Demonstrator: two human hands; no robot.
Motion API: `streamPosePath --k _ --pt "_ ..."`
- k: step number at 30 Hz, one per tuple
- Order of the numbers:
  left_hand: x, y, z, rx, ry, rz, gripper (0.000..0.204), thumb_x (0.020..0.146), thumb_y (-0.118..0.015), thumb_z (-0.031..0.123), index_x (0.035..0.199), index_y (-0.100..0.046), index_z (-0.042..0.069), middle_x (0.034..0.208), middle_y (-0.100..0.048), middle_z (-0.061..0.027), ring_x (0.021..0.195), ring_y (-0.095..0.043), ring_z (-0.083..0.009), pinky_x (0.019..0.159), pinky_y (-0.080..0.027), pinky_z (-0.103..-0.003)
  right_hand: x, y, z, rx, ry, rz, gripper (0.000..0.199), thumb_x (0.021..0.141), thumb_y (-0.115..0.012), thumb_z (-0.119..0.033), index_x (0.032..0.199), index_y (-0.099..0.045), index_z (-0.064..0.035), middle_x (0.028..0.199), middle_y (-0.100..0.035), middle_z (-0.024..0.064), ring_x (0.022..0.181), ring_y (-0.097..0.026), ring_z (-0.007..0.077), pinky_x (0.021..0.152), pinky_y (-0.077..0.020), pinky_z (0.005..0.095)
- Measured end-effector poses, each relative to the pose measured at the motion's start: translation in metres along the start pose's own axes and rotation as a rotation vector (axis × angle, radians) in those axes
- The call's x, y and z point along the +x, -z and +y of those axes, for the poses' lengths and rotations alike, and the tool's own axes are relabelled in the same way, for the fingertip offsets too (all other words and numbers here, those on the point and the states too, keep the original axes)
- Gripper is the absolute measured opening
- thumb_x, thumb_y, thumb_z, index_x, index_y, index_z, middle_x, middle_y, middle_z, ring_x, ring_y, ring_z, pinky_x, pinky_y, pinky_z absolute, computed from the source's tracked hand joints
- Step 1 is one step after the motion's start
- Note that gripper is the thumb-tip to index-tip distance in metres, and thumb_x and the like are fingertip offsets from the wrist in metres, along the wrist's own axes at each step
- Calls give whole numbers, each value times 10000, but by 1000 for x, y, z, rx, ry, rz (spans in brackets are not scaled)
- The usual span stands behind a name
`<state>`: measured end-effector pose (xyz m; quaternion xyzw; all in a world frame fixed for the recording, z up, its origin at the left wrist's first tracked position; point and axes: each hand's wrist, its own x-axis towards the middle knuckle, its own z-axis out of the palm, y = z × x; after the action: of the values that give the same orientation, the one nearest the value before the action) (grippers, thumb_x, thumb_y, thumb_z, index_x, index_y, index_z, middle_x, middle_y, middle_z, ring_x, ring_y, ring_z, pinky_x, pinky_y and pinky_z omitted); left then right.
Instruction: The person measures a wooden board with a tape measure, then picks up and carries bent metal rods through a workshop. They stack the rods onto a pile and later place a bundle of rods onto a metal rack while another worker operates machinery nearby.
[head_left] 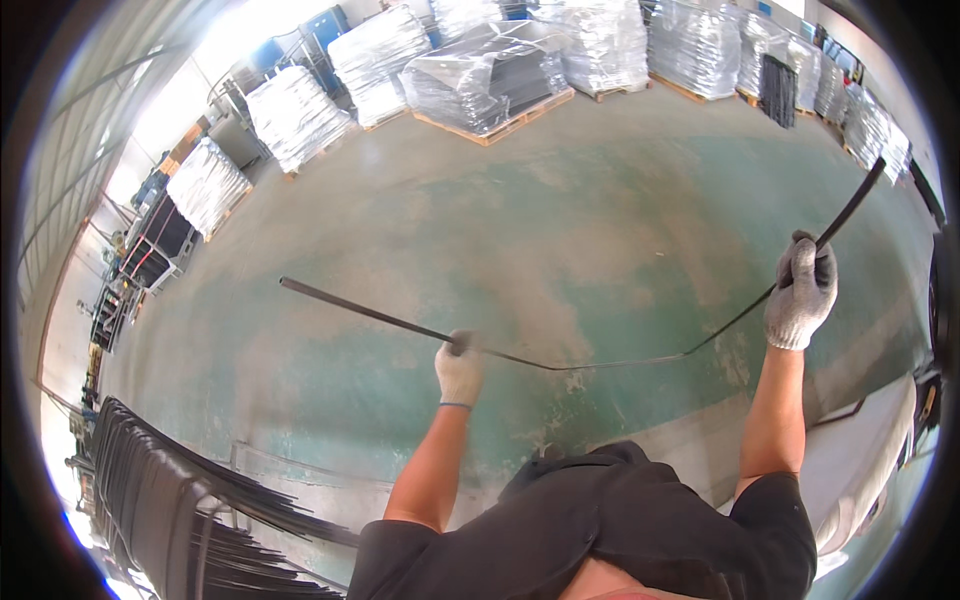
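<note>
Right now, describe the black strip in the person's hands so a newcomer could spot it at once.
Find the central green floor. Over it runs a long black strip, held by the left hand and right hand, with both ends jutting beyond. Unlike the dark strips massed at lower left, it is alone and bends between the hands.

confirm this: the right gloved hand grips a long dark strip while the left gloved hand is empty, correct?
Not quite: the left gloved hand isn't empty; the head view shows it gripping the long dark strip too. The right gloved hand does grip it, as you said.
</note>
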<state>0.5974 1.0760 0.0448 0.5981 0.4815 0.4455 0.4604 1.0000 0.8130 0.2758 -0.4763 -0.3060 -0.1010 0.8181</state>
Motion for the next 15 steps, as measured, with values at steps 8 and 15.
streamPosePath --k 8,15 --pt "147 75 -31 -19 -32 290 114 1000 -726 99 1010 -736 -14 901 -714 -17 869 -637 -102 799 -514 -271 8 -204 196 235 -284 -167 258 1093 -629 -213 879 -589 -74 730 -528 -9 586 -391 62 523 -263 243" --pt "293 159 -30 178 108 549 153 990 -743 119 985 -763 -33 906 -758 -53 882 -678 -139 824 -544 -309 -9 -448 353 276 -615 -233 258 1067 -672 -249 876 -578 -102 696 -445 -42 626 -416 69 543 -305 273"
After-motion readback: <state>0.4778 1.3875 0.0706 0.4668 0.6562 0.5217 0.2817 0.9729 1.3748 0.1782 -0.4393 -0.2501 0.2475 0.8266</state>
